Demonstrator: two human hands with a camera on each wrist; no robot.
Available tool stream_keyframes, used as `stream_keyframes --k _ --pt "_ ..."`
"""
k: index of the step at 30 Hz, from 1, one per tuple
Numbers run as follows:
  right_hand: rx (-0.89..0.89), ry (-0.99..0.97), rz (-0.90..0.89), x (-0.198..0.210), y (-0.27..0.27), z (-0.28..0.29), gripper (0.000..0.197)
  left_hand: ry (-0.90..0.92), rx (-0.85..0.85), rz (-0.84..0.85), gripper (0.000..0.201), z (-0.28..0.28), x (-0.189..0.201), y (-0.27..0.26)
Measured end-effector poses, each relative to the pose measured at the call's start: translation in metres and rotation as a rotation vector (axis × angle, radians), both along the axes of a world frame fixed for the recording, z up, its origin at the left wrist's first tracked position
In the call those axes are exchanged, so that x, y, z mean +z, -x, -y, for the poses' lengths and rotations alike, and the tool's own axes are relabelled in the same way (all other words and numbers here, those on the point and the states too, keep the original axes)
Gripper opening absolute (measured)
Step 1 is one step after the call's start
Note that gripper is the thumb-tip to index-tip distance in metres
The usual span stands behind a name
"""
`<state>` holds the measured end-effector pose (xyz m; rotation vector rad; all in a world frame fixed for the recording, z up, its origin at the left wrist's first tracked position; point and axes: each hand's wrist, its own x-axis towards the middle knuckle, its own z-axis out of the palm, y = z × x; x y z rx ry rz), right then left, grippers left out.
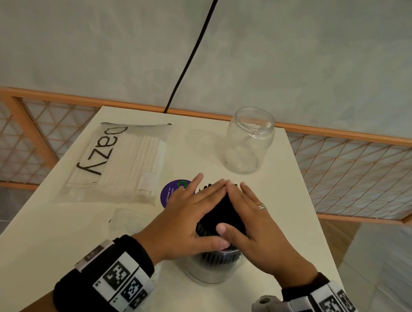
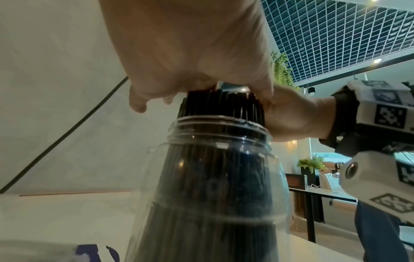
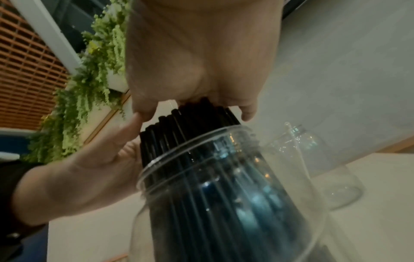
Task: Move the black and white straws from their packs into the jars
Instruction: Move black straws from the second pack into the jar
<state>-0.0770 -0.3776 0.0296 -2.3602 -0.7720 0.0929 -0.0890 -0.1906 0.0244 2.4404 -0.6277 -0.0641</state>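
On the white bench (image 1: 34, 238), the near jar (image 1: 211, 270) holds upright black straws (image 1: 223, 215); left hand (image 1: 186, 221) and right hand (image 1: 258, 229) press flat-fingered on their tops. Left of it lies the white-straw pack (image 1: 121, 163); beyond, an empty jar (image 1: 249, 140).

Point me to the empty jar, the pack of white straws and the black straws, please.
empty jar (image 1: 249, 145), head view, on its clear side wall.
pack of white straws (image 1: 131, 162), head view, on the white straws inside the bag.
black straws (image 2: 220, 106), left wrist view, on the tops standing above the jar's mouth.
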Motion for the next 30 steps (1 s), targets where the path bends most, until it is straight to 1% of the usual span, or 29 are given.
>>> stream_keyframes --k 3,5,7,9,11,13,15,18,20,21,23,25,26,28,30 --pt "-0.017 0.134 0.036 -0.001 -0.004 0.001 0.091 0.067 0.028 -0.045 0.083 -0.006 0.000 0.000" --pt "-0.041 0.176 0.052 0.000 -0.008 0.003 0.101 0.141 0.051 -0.081 0.081 -0.011 -0.001 0.003" --pt "-0.085 0.190 0.048 0.003 -0.011 0.003 0.105 0.223 0.104 -0.111 0.083 -0.018 -0.003 0.005" --pt "-0.147 0.161 0.003 0.007 -0.012 0.002 0.093 0.300 0.164 -0.136 0.087 -0.026 -0.005 0.008" --pt "-0.197 0.068 -0.026 0.011 -0.011 0.001 0.080 0.357 0.253 -0.159 0.082 -0.038 -0.008 0.011" --pt "-0.233 -0.051 0.048 0.014 -0.007 0.000 0.074 0.382 0.372 -0.172 0.078 -0.052 -0.011 0.014" --pt "-0.220 -0.099 0.107 0.016 -0.003 -0.003 0.072 0.355 0.483 -0.184 0.076 -0.067 -0.019 0.015" --pt "-0.173 -0.017 0.091 0.016 0.001 -0.013 0.074 0.234 0.604 -0.253 0.073 -0.087 -0.036 0.016" --pt "-0.195 0.014 0.127 0.017 0.004 -0.023 0.074 0.176 0.667 -0.346 0.077 -0.098 -0.048 0.017" --pt "-0.211 -0.016 0.158 0.020 0.006 -0.028 0.071 0.157 0.692 -0.384 0.081 -0.103 -0.053 0.019" --pt "-0.226 -0.126 0.263 0.026 0.011 -0.041 0.064 0.143 0.727 -0.448 0.088 -0.113 -0.064 0.021" --pt "-0.204 -0.240 0.385 0.028 0.018 -0.057 0.054 0.172 0.744 -0.518 0.096 -0.122 -0.075 0.023" --pt "-0.184 -0.278 0.419 0.028 0.023 -0.068 0.048 0.192 0.751 -0.551 0.100 -0.125 -0.081 0.024" --pt "-0.125 -0.300 0.384 0.019 0.032 -0.090 0.040 0.218 0.767 -0.594 0.106 -0.130 -0.090 0.025" --pt "-0.071 -0.262 0.226 0.003 0.040 -0.109 0.037 0.271 0.778 -0.649 0.108 -0.132 -0.097 0.025"
